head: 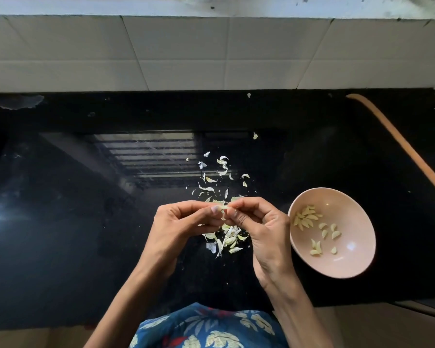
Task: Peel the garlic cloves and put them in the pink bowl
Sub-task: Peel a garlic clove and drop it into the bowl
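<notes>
A small pale garlic clove [223,208] is held above the black counter, pinched from both sides. My left hand [183,222] pinches its left end with thumb and forefinger. My right hand [259,224] pinches its right end, fingers curled. The pink bowl [357,257] sits on the counter just right of my right hand, with several peeled cloves [305,218] inside it. Below and beyond my hands lies a scatter of garlic skins [226,238], with more skins [211,182] farther back.
The shiny black counter [86,222] runs to a white tiled wall [211,54] at the back. An orange-brown curved strip [407,151] crosses the counter at the far right. The counter's front edge lies near my patterned blue clothing [211,327].
</notes>
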Tool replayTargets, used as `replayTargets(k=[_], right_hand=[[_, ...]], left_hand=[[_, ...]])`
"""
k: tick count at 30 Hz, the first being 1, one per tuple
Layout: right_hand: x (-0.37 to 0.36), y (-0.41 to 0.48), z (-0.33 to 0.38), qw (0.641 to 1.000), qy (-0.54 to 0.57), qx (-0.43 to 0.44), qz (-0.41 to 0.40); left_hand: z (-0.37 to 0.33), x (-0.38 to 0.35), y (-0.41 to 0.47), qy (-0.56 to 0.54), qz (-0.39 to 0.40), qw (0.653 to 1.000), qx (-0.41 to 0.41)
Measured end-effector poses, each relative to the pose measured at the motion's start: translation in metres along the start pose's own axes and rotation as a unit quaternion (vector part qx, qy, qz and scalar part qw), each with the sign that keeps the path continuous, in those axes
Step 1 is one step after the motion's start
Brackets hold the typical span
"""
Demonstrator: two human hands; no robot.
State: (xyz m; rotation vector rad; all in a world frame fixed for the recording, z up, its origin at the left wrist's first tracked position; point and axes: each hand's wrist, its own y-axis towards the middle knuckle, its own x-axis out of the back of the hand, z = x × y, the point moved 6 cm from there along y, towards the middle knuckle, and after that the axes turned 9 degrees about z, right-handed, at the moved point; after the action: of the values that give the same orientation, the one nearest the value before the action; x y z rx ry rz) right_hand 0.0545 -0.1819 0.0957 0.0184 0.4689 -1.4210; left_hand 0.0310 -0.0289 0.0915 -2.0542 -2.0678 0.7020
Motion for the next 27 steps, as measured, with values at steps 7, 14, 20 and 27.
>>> replayTargets(k=[7,14,20,27], right_hand=[[-0.001,-0.001,0.004,1.000,-0.002,0.011,0.006],[-0.001,-0.001,0.004,0.999,-0.029,0.019,0.012],[0.000,-0.001,0.001,1.000,-0.021,0.017,0.008],[-0.002,0.000,-0.007,0.998,0.055,-0.029,0.020]], left_hand=[[0.001,0.003,0.000,-0.010,0.024,1.000,0.016],[0.001,0.003,0.000,-0.015,0.016,1.000,0.013],[0.003,0.003,0.000,0.029,-0.011,0.999,-0.010],[0.003,0.000,0.000,-0.013,-0.019,0.999,-0.023]])
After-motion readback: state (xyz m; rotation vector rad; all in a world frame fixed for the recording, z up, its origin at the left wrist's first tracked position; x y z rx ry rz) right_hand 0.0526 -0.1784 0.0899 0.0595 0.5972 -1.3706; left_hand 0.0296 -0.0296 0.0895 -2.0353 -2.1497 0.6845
